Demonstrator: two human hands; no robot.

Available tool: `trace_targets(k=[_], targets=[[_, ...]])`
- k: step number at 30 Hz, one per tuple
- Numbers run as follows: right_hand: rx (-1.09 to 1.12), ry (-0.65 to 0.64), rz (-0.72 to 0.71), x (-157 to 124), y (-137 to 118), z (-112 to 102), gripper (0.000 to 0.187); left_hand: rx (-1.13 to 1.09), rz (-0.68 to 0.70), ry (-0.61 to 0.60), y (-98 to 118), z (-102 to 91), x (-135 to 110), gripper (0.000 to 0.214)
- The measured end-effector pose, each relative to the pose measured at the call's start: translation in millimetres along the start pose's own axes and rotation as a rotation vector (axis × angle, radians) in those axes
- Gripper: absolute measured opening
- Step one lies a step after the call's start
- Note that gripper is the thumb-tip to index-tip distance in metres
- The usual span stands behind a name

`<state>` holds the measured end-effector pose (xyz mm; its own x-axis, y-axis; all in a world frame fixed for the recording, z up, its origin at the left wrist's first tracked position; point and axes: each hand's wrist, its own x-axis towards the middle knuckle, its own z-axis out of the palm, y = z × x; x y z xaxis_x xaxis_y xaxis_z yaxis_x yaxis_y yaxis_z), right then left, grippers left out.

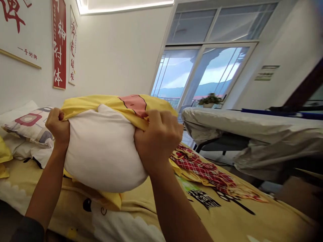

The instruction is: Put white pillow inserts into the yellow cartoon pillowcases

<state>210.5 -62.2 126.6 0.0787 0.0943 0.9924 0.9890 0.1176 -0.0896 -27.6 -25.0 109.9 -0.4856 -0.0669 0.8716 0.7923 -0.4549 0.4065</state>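
A plump white pillow (pixel 103 151) is held up in front of me, partly inside a yellow pillowcase (pixel 103 100) with a pink patch on top. My left hand (pixel 58 126) is closed in a fist on the case's edge at the pillow's left side. At the right side, my right hand (pixel 160 137) grips the same edge, its fingers curled over the yellow cloth. The near end of the pillow bulges out bare between my wrists. Some yellow cloth also shows beneath the pillow. Its far end is hidden by the case.
Below lies a bed with a yellow patterned sheet (pixel 141 201). A red plaid cloth (pixel 202 168) is crumpled on its right part. Patterned pillows (pixel 30 124) rest at the left by the wall. A covered table (pixel 252 124) stands at the right, near a potted plant (pixel 210 100) and sliding windows.
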Motion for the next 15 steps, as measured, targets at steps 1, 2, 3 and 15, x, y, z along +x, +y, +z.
trace_targets(k=[1,2,3,15], targets=[[-0.026,-0.085,0.0,5.5,2.5,2.7,0.017,0.034,-0.006,-0.055,3.5,3.5,-0.3,0.028],[-0.038,-0.187,0.008,7.2,6.8,9.8,0.018,0.078,-0.015,-0.128,4.2,7.6,-4.9,0.027],[-0.037,-0.299,0.024,5.2,12.0,19.4,0.02,0.126,-0.025,-0.218,2.7,11.9,-12.8,0.026],[0.288,-0.327,-0.525,-113.7,-43.7,-6.4,0.057,0.255,0.094,-0.697,15.2,28.3,-19.0,0.014]])
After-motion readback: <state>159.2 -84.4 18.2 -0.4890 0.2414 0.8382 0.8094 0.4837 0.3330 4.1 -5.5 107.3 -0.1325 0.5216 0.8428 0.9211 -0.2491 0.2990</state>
